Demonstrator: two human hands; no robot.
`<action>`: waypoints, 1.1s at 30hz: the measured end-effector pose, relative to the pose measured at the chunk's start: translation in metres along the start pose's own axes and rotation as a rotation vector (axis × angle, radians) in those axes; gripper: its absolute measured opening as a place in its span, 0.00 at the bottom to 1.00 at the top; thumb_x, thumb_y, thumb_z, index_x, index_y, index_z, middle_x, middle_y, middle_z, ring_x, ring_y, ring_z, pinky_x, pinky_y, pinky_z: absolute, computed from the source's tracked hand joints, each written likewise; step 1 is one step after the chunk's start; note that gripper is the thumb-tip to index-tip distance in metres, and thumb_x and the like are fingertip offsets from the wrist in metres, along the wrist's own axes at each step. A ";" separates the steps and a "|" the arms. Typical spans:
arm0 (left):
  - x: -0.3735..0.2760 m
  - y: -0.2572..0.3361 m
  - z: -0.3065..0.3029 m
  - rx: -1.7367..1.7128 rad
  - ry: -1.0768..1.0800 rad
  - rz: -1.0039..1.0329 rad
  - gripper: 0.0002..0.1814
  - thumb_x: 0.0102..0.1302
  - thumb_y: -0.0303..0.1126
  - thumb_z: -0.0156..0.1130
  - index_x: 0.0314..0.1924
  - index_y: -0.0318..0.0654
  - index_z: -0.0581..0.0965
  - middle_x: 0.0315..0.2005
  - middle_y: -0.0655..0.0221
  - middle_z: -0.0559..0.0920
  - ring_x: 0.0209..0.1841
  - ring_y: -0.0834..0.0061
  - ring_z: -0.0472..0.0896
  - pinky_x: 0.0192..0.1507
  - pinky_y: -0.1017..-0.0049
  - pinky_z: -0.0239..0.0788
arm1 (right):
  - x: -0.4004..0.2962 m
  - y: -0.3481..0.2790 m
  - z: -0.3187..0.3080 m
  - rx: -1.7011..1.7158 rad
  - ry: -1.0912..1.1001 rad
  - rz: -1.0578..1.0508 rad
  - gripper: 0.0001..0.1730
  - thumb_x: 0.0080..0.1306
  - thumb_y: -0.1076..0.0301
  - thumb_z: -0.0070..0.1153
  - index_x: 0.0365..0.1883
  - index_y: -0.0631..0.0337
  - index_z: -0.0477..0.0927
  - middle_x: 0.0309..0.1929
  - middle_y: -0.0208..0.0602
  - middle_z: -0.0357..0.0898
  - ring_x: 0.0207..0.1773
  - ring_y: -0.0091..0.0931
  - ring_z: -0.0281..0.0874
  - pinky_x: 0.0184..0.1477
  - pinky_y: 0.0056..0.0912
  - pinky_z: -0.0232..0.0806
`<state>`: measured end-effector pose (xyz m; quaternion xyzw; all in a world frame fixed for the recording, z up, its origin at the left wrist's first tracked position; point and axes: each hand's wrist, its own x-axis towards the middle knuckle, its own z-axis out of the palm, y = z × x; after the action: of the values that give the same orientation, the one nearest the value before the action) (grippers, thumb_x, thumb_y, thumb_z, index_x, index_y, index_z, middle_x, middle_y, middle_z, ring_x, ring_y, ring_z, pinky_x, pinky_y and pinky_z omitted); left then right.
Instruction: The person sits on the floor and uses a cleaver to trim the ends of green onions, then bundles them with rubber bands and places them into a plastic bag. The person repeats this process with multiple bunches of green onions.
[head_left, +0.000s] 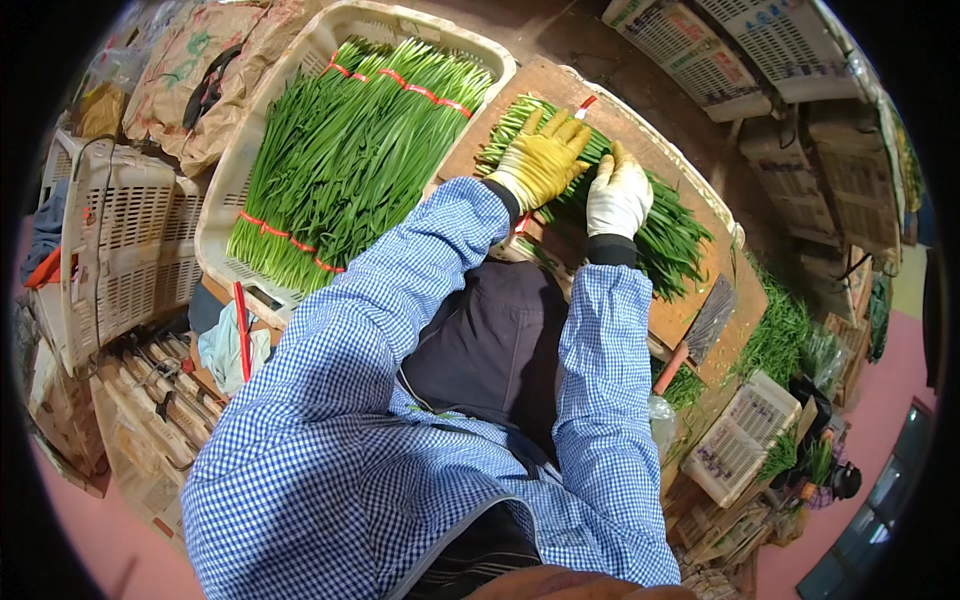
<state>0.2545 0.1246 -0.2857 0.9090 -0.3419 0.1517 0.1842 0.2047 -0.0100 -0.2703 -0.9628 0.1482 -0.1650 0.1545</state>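
Note:
On the wooden board (679, 315) lies a loose bundle of green garlic chives (667, 240), pale cut stems to the upper left, leaves to the lower right. My left hand (541, 157), in a yellow-and-white work glove, rests flat across the stem end with its fingers spread. Lower down, my right hand (620, 193) in a similar glove lies on the leafy part, fingers together; whether it grips is hidden. A red tie strip (586, 106) sticks out beyond the bundle, and a red piece shows below my left wrist. A cleaver (709, 322) with a wooden handle lies at the board's right edge.
Left of the board, a white plastic crate (214, 225) holds chive bundles (360, 150) bound with red ties. Loose chives (780, 322) are heaped at right. Stacked crates (720, 60) stand upper right, another crate (120, 225) at left. A co-worker (825, 469) is at lower right.

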 end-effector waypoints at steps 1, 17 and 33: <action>-0.001 -0.001 0.003 -0.008 0.019 0.008 0.28 0.65 0.45 0.55 0.63 0.43 0.69 0.62 0.65 0.72 0.67 0.63 0.64 0.69 0.55 0.47 | 0.001 0.002 0.006 -0.014 0.124 -0.048 0.19 0.69 0.56 0.47 0.56 0.48 0.76 0.56 0.32 0.75 0.62 0.30 0.69 0.66 0.50 0.53; -0.052 -0.074 -0.049 -0.369 0.347 -0.325 0.16 0.60 0.34 0.63 0.48 0.39 0.79 0.44 0.58 0.81 0.51 0.58 0.78 0.51 0.66 0.69 | -0.007 0.004 0.044 -0.123 0.081 -0.013 0.21 0.70 0.53 0.45 0.59 0.46 0.73 0.59 0.29 0.74 0.65 0.30 0.66 0.67 0.57 0.49; -0.039 -0.086 -0.068 0.090 0.196 -0.024 0.05 0.56 0.32 0.62 0.33 0.42 0.78 0.34 0.65 0.81 0.37 0.61 0.78 0.45 0.63 0.67 | -0.006 0.003 0.037 -0.099 0.047 0.009 0.21 0.70 0.52 0.44 0.58 0.46 0.74 0.59 0.27 0.74 0.64 0.29 0.66 0.67 0.55 0.50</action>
<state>0.2742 0.2362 -0.2614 0.9012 -0.3041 0.2525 0.1777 0.2121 -0.0011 -0.3064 -0.9644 0.1640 -0.1795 0.1040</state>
